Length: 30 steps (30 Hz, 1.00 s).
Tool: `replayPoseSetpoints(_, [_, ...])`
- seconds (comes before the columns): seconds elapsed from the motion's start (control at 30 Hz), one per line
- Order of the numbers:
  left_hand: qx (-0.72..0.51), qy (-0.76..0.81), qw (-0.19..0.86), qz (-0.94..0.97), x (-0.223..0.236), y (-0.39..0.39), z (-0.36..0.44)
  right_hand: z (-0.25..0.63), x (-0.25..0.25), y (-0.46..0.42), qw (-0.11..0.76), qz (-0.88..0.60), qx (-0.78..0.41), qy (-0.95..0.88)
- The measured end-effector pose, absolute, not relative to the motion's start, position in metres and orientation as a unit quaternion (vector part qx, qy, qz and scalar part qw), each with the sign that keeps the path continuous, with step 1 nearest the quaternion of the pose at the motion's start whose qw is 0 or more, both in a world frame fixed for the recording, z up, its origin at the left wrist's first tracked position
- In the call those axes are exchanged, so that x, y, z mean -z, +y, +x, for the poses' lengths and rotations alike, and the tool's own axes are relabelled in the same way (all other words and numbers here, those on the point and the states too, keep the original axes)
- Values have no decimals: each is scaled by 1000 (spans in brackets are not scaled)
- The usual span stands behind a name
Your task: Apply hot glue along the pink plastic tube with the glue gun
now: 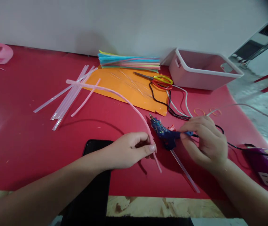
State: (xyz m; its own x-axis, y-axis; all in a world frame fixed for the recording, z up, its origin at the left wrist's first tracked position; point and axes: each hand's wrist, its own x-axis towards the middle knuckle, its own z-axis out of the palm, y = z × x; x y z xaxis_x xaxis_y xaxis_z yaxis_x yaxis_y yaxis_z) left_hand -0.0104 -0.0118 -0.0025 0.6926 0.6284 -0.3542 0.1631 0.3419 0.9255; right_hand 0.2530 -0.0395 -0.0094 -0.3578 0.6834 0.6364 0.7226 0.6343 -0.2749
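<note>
My left hand pinches a long pink pipe cleaner near its lower end. The pipe cleaner arches up and left, its far end passing over the glue sticks. With thumb and fingers my right hand grips the handle end of a dark blue hot glue gun, close to where its cord comes out. The gun's metal tip points up and left, and a clear glue stick sticks out of its back. Between the two hands there is a small gap.
Several clear glue sticks and a short pink pipe cleaner lie at left. Behind are an orange envelope, a stack of coloured pipe cleaners, scissors and a pink bin. A black phone and a purple power strip flank the arms.
</note>
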Motion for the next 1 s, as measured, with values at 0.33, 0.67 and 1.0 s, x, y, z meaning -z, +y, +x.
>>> replayPoseSetpoints(0.33, [-108,266,736,613,2,-16,-16,229,8,-50,359,-368,23,-858])
replayPoseSetpoints(0.67, [-85,266,662,696,4,-17,-16,218,11,-52,374,-339,28,-863])
replayPoseSetpoints(1.0, [-74,277,667,687,3,-18,-16,218,14,-48,377,-337,26,-862])
